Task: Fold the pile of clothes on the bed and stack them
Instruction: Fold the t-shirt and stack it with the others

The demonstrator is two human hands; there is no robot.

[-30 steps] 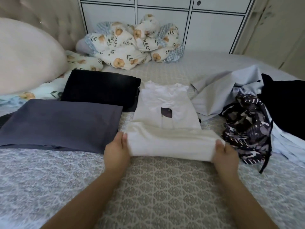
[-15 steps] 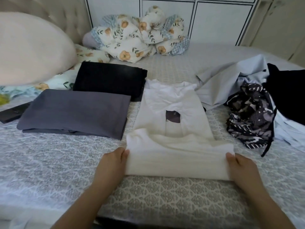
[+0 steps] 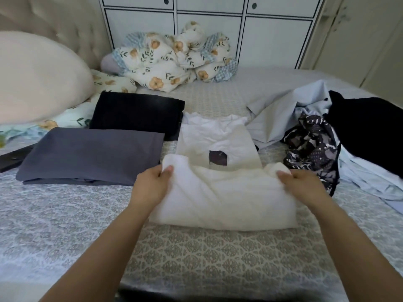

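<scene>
A: Start at the fingers. The left hand (image 3: pixel 152 184) pinches the near-left corner of the white T-shirt (image 3: pixel 220 171), thumb on top, other fingers curled under the cloth. The right hand (image 3: pixel 305 184) does the same at the near-right corner.

B: And the shirt itself?

A: It lies on the bed (image 3: pixel 196 253), in the middle, its lower half doubled up between the hands, its collar end flat on the far side with a dark patch showing.

B: What could spoil the fold?

A: As I judge it, the raised edge sags between the two pinches. If the hands carry it toward the far end unevenly, the hem would land skewed and the bundle would come out lopsided. The cloth is thin and limp, so a corner could also slip from a pinch.

B: Anything crowding it?

A: The folded grey garment (image 3: pixel 91 155) lies just to the left, the folded black garment (image 3: pixel 137 115) beyond that. To the right, the patterned dark garment (image 3: pixel 311 149) and the pale blue cloth (image 3: pixel 283 114) of the unfolded pile lie close; a wide sweep might drag one along.
</scene>
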